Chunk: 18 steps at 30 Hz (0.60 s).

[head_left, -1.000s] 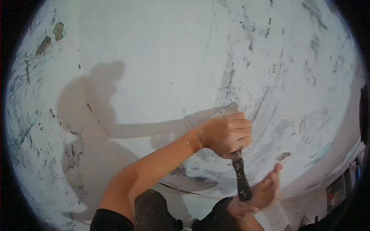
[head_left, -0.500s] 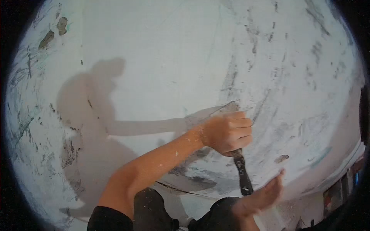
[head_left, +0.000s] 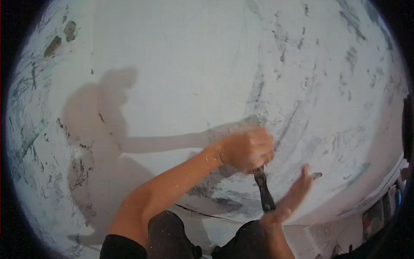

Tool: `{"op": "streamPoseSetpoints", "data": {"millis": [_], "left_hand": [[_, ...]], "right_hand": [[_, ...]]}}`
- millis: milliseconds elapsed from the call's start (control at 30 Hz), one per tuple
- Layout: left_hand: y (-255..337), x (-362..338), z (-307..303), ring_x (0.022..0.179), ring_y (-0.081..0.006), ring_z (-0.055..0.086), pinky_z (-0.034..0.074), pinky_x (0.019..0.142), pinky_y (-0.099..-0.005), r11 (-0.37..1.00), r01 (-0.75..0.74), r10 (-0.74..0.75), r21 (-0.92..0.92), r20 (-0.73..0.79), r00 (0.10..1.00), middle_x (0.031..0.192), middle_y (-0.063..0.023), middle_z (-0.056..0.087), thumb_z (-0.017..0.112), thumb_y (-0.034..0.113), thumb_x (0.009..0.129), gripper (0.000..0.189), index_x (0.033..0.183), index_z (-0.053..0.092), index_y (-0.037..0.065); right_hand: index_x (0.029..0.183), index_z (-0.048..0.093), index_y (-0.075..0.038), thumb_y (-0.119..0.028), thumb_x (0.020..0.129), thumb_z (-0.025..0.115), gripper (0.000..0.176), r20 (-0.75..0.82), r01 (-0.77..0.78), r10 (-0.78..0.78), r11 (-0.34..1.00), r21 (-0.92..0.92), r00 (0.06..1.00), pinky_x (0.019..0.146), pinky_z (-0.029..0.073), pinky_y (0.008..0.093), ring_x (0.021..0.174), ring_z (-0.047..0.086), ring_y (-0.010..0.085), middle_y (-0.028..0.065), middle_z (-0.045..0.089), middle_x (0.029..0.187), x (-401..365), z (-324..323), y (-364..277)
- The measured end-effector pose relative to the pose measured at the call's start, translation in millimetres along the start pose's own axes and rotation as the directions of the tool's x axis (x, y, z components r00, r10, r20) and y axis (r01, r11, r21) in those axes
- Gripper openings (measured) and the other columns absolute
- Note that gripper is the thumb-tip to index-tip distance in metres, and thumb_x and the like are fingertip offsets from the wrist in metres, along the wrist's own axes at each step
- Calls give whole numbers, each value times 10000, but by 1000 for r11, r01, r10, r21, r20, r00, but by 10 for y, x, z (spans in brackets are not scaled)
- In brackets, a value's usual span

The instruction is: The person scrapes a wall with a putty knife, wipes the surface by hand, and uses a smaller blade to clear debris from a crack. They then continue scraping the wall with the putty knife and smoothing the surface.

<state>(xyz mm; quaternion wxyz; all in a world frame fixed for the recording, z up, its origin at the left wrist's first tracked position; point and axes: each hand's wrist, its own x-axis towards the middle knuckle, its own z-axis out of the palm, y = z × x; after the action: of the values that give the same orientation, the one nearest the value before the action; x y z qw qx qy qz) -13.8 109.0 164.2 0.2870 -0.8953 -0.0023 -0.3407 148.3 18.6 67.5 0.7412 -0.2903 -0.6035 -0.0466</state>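
Observation:
My left hand [head_left: 249,149] is wrapped round a scraper with a dark, paint-marked handle [head_left: 264,190]. Its blade is mostly hidden behind my blurred fingers, near the scuffed part of a large white surface [head_left: 172,86]. The handle points down toward my right hand [head_left: 294,196], which is raised with its fingers stretched out and nothing visible in it. The handle's lower end is close to the base of my right hand; whether they touch I cannot tell.
Dark scrapes and patches mark the white surface on both sides. My shadow [head_left: 97,108] falls on its left half. My dark-clad knees [head_left: 166,233] are at the bottom. Beyond the surface's lower right edge are assorted items [head_left: 379,216], too dim to identify.
My left hand and the scraper have shifted slightly left. My right hand has moved up and a little left, and its fingers now point more upward.

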Motion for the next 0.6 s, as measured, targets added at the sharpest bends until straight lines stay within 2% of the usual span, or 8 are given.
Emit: {"op": "streamPoseSetpoints", "data": {"millis": [33, 100, 167, 200, 233, 300, 433, 600], "left_hand": [[115, -31, 51, 695, -210, 543, 422, 625, -339, 1000, 13, -13, 12, 3, 1000, 696, -29, 520, 636, 230, 573, 231, 677, 522, 58], [257, -47, 176, 689, -207, 541, 415, 615, -333, 990, -101, 96, -96, -57, 994, 699, -22, 520, 637, 210, 572, 227, 702, 530, 58], [293, -56, 178, 683, -202, 535, 406, 610, -330, 988, -96, 92, -125, -34, 995, 698, -15, 517, 636, 189, 576, 204, 702, 524, 74], [279, -72, 207, 680, -200, 530, 403, 611, -330, 988, -84, 78, -127, -56, 995, 691, -13, 506, 631, 184, 575, 200, 701, 516, 81], [262, -79, 224, 677, -198, 525, 400, 611, -330, 989, -74, 64, -129, -78, 995, 683, -10, 496, 626, 179, 573, 196, 700, 508, 88], [221, -86, 225, 667, -198, 516, 395, 608, -330, 993, -70, 65, -97, -57, 996, 676, -9, 486, 624, 181, 566, 197, 684, 495, 91], [81, -72, 104, 640, -199, 494, 385, 599, -327, 997, -54, 53, -59, -14, 998, 654, -6, 459, 620, 193, 542, 207, 628, 458, 97], [61, -111, 140, 648, -198, 501, 390, 605, -319, 996, -82, 82, -40, -17, 997, 633, -9, 454, 619, 213, 530, 213, 595, 450, 101]], "right_hand": [[1395, 287, 161, -689, 919, 283, 975, -81, -46, 56, 991, 124, 995, 1165, 154, 584, 1401, 294, 459, 298, 390, 1431, -97, -89, -57], [1410, 283, 141, -656, 937, 269, 927, -14, -28, 30, 992, 121, 999, 1163, 173, 577, 1403, 291, 461, 295, 397, 1425, -249, -271, -148], [1469, 232, 51, -661, 945, 289, 887, 169, 38, -53, 995, 89, 984, 1164, 154, 581, 1413, 269, 465, 285, 362, 1453, -355, -377, -207], [1451, 246, 72, -641, 951, 290, 872, 154, -68, 53, 993, 94, 987, 1163, 151, 591, 1411, 264, 474, 282, 345, 1458, -408, -357, -257], [1451, 246, 72, -641, 951, 290, 872, 155, -69, 55, 994, 89, 986, 1163, 151, 591, 1411, 264, 474, 282, 345, 1458, -382, -346, -251], [1440, 245, 94, -616, 959, 293, 859, 230, -31, 9, 995, 93, 973, 1160, 163, 594, 1409, 260, 483, 290, 315, 1472, -318, -317, -219], [1433, 235, 112, -559, 982, 293, 811, 253, 65, -81, 995, 72, 964, 1153, 185, 598, 1406, 264, 484, 316, 319, 1453, -224, -220, -201], [1433, 250, 93, -520, 993, 284, 755, 218, 208, -237, 967, 151, 947, 1151, 186, 609, 1393, 274, 501, 321, 328, 1440, -302, -151, -112]]}}
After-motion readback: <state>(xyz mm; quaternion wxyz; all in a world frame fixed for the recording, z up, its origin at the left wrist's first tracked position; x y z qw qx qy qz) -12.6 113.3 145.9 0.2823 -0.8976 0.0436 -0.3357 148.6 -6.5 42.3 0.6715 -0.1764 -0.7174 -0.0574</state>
